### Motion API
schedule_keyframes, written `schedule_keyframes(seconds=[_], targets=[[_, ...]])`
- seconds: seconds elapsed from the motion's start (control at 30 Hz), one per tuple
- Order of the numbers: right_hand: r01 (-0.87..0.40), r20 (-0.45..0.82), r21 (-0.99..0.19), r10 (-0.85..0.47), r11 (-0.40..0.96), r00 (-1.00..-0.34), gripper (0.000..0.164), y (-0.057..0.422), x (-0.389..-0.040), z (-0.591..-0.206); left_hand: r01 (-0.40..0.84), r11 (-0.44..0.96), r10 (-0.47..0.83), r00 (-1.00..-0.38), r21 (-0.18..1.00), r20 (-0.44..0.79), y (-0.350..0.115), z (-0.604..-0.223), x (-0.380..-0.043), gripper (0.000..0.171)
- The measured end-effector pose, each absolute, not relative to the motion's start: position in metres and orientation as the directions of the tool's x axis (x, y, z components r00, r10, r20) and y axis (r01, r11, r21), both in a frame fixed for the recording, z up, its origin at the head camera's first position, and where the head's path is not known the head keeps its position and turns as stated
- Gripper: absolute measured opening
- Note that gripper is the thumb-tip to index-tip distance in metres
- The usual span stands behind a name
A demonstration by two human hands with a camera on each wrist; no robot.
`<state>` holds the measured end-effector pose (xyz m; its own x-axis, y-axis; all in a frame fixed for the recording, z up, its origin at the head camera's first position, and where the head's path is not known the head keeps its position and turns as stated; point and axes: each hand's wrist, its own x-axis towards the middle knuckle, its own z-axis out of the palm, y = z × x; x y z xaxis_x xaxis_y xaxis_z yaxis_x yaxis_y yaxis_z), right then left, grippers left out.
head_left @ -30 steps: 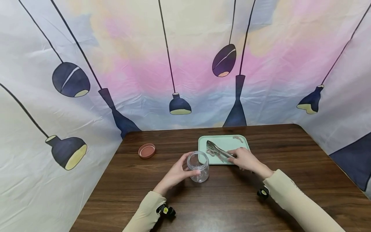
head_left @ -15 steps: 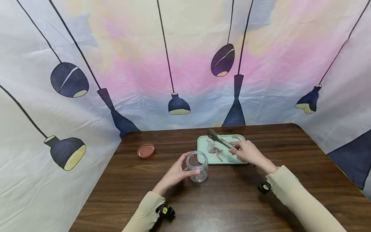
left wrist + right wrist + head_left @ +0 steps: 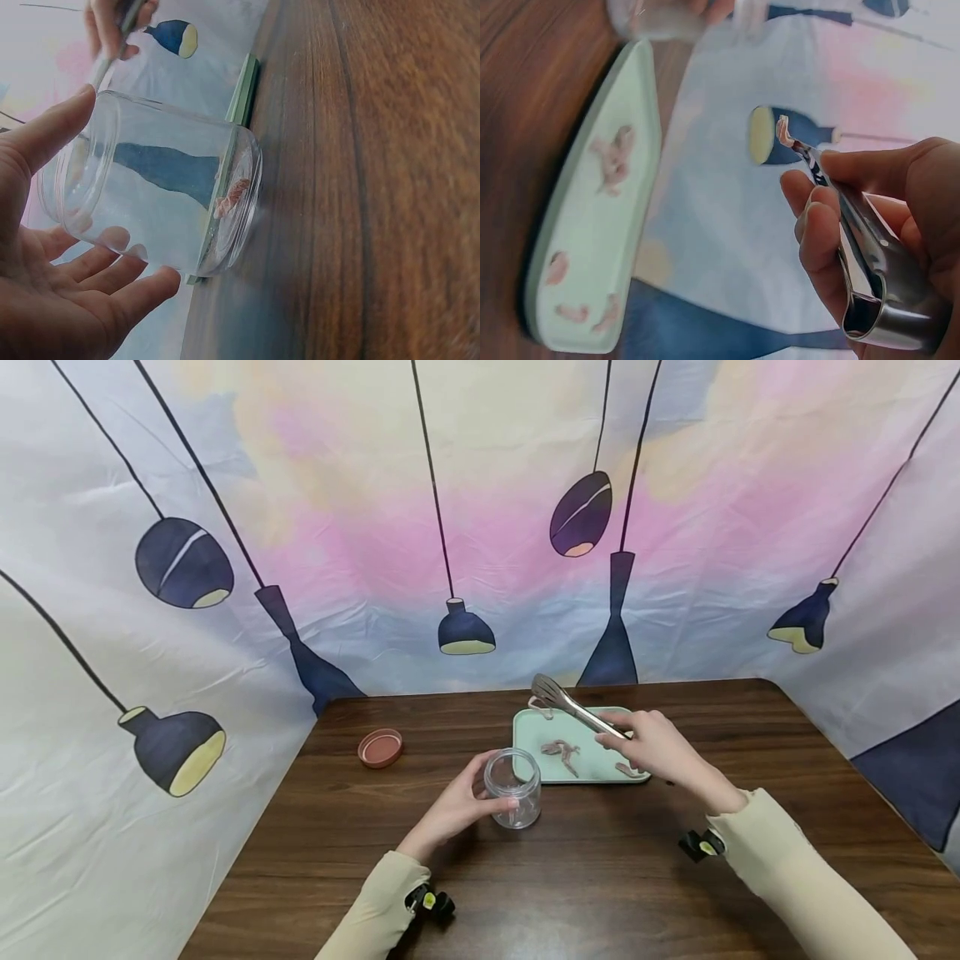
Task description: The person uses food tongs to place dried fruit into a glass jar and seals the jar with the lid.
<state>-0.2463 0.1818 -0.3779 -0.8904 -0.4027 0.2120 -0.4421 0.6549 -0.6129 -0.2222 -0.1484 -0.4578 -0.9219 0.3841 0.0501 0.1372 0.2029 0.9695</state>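
Note:
My left hand (image 3: 457, 806) grips a clear, lidless jar (image 3: 519, 797) upright on the table, thumb in front and fingers behind. Inside, a small pinkish-brown strip (image 3: 232, 199) lies at the bottom, as the left wrist view shows. My right hand (image 3: 663, 752) squeezes metal tongs (image 3: 577, 708) raised over the pale green tray (image 3: 600, 768). Pinched in the tongs' tips is a wrinkled pinkish strip (image 3: 783, 130). On the tray lie several similar strips, with a clump (image 3: 562, 754) near its middle and a smaller piece (image 3: 628, 770) at the right front corner.
A reddish-brown round lid (image 3: 380, 748) lies on the dark wooden table (image 3: 592, 885), left of the jar. Behind the table hangs a cloth backdrop (image 3: 510, 535) printed with lamps. Both wrists carry small black cameras (image 3: 701, 845).
My right hand has lifted the tongs from the tray, up and slightly right, and a strip now hangs in their tips. My left hand and the jar have stayed in place.

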Motion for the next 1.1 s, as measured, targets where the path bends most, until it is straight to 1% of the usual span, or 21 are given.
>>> schedule_keyframes(seconds=[0.17, 0.33, 0.43, 0.63, 0.87, 1.0, 1.1], targets=[[-0.478, 0.233, -0.585, -0.429, 0.655, -0.873, 0.045, 0.175, -0.227, -0.362, 0.143, 0.214, 0.385, -0.922, 0.966, 0.051, -0.149, -0.457, -0.223, 0.083], [-0.541, 0.292, -0.516, -0.457, 0.665, -0.84, 0.042, 0.17, -0.209, -0.348, 0.15, 0.217, 0.384, -0.922, 0.965, 0.058, -0.147, -0.456, -0.225, 0.082], [-0.571, 0.307, -0.49, -0.482, 0.659, -0.821, 0.041, 0.166, -0.202, -0.345, 0.143, 0.218, 0.382, -0.923, 0.966, 0.05, -0.147, -0.456, -0.225, 0.083], [-0.608, 0.292, -0.453, -0.536, 0.652, -0.792, 0.041, 0.157, -0.196, -0.353, 0.135, 0.21, 0.385, -0.922, 0.968, 0.045, -0.149, -0.456, -0.225, 0.084], [-0.674, 0.306, -0.355, -0.601, 0.648, -0.738, 0.038, 0.148, -0.195, -0.369, 0.109, 0.221, 0.367, -0.93, 0.969, 0.021, -0.15, -0.456, -0.224, 0.089], [-0.671, 0.275, -0.356, -0.614, 0.65, -0.74, 0.038, 0.145, -0.194, -0.373, 0.098, 0.228, 0.36, -0.933, 0.969, 0.009, -0.149, -0.457, -0.223, 0.09], [-0.678, 0.275, -0.349, -0.621, 0.647, -0.734, 0.038, 0.144, -0.192, -0.376, 0.096, 0.237, 0.36, -0.933, 0.967, 0.005, -0.149, -0.457, -0.223, 0.091]])
